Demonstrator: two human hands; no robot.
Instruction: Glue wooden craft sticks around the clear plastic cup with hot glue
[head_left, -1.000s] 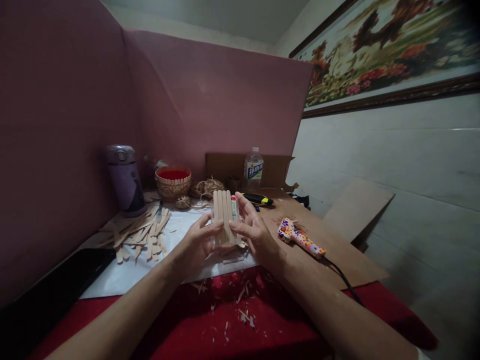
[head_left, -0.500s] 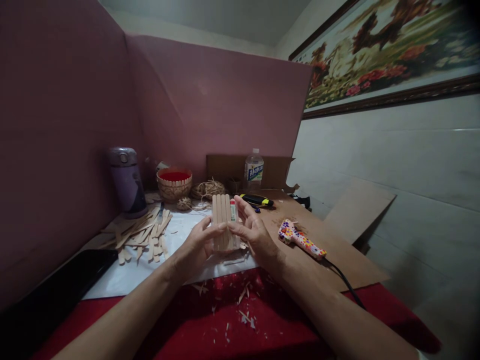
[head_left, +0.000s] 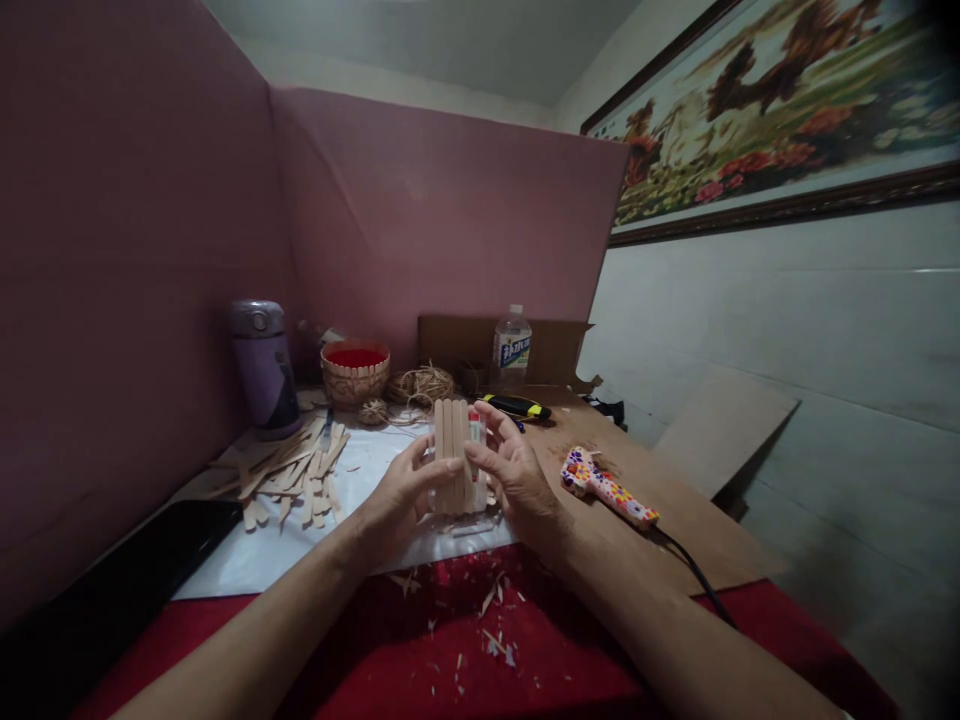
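So, we've got both hands closed around one bundle, just over the front of the white sheet [head_left: 375, 462]: a clear box [head_left: 480, 455] with a row of flat sticks [head_left: 451, 450] upright against its near side. Our left hand [head_left: 401, 495] grips it from the left, thumb across the sticks, and our right hand [head_left: 521, 485] has the other side, thumb on the front too. The sticks block most of the box, so we can't tell what's inside apart from a red and green bit showing at the right.

Loads of stuff around us, honestly. Loose wood strips [head_left: 300, 465] are heaped on the left, with the purple flask [head_left: 262, 375] just behind and a black thing [head_left: 150, 550] in front. Straight back there's the bowl [head_left: 354, 387], red inside, next to the twine [head_left: 424, 383], and the bottle [head_left: 513, 352] partly covers the brown flap [head_left: 450, 338]. The yellow-black cutter [head_left: 521, 407] lies right behind our right fingers. Over to the right, the glue gun [head_left: 609, 490] rests on the brown board [head_left: 675, 535], its cord [head_left: 697, 572] trailing off the front, while shavings [head_left: 495, 645] litter the red cloth [head_left: 360, 650] between our forearms
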